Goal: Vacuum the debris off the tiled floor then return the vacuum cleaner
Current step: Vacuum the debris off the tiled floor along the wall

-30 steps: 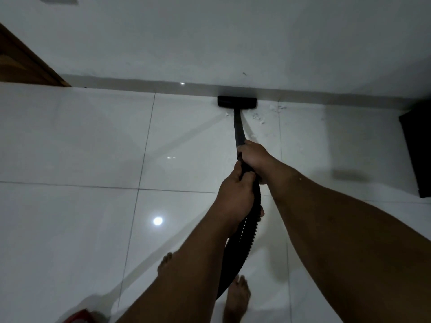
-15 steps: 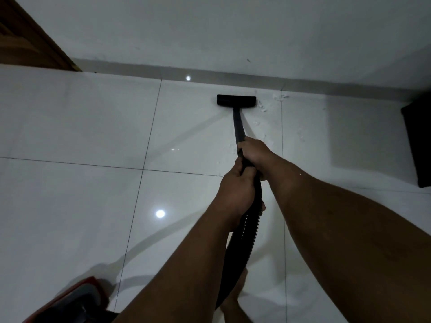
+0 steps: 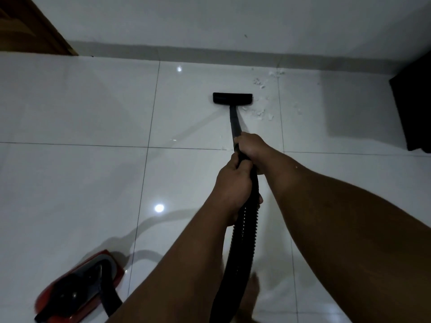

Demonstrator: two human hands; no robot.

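Observation:
Both hands hold the black vacuum wand (image 3: pixel 235 123). My right hand (image 3: pixel 253 148) grips it higher up, and my left hand (image 3: pixel 234 184) grips just below, where the ribbed hose (image 3: pixel 242 241) begins. The flat black nozzle (image 3: pixel 232 99) lies on the white tiled floor (image 3: pixel 93 183), a short way out from the wall. White debris (image 3: pixel 262 113) lies scattered just right of the nozzle and up toward the skirting. The red and black vacuum body (image 3: pixel 79 290) sits on the floor at the lower left.
A grey skirting and white wall (image 3: pixel 210 24) run across the top. A wooden door frame (image 3: pixel 30 26) stands at the top left, and a dark piece of furniture (image 3: pixel 412 108) at the right edge. My bare foot (image 3: pixel 250 297) shows beneath the hose.
The nozzle has been pulled back from the skirting toward me, leaving debris to its right. The view shifted, bringing the red vacuum body into sight at the lower left.

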